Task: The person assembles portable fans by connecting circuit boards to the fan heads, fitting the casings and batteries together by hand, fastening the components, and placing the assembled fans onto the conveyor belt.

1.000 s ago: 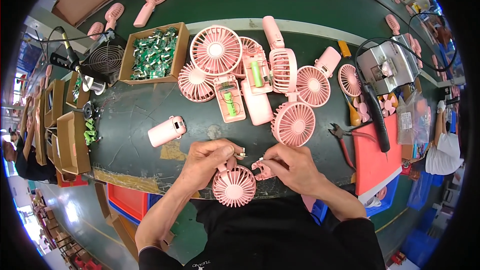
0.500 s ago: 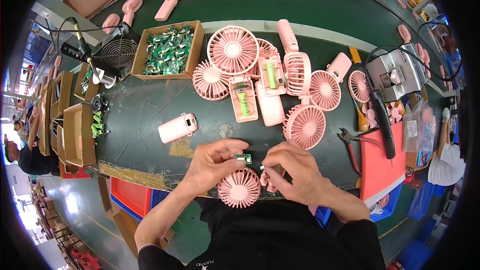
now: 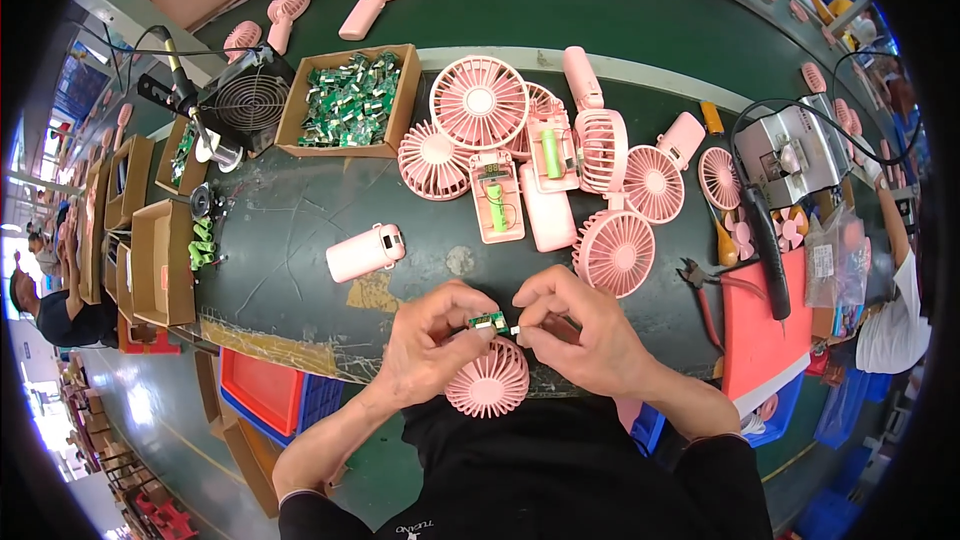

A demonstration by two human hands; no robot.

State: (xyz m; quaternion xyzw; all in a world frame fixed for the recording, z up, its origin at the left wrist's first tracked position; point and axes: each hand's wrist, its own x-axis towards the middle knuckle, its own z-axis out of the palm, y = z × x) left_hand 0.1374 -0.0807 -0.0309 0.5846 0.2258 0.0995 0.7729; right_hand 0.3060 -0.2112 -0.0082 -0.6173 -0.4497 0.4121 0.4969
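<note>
A small green circuit board [image 3: 489, 322] is pinched between the thumb and fingers of my left hand [image 3: 428, 342]. My right hand [image 3: 588, 338] has a tiny white connector [image 3: 515, 331] at its fingertips, right beside the board's edge; whether the two touch I cannot tell. Just below both hands, at the front edge of the bench, sits a round pink fan head [image 3: 487, 382]; the rest of that fan is largely hidden by my hands. Farther off lies a pink handle cover [image 3: 364, 252]. Two opened pink fan handles [image 3: 497, 197] show green batteries inside.
Behind my hands several pink fans [image 3: 479, 100] are piled together. A cardboard box [image 3: 407, 100] of green boards stands at the back left, near a soldering iron [image 3: 180, 80]. To the right are pliers [image 3: 702, 300], a black-handled tool [image 3: 767, 250] and a red sheet [image 3: 770, 320].
My right hand has moved up and left, bringing the white connector to the board. The board in my left hand has tilted. The whole view has shifted slightly.
</note>
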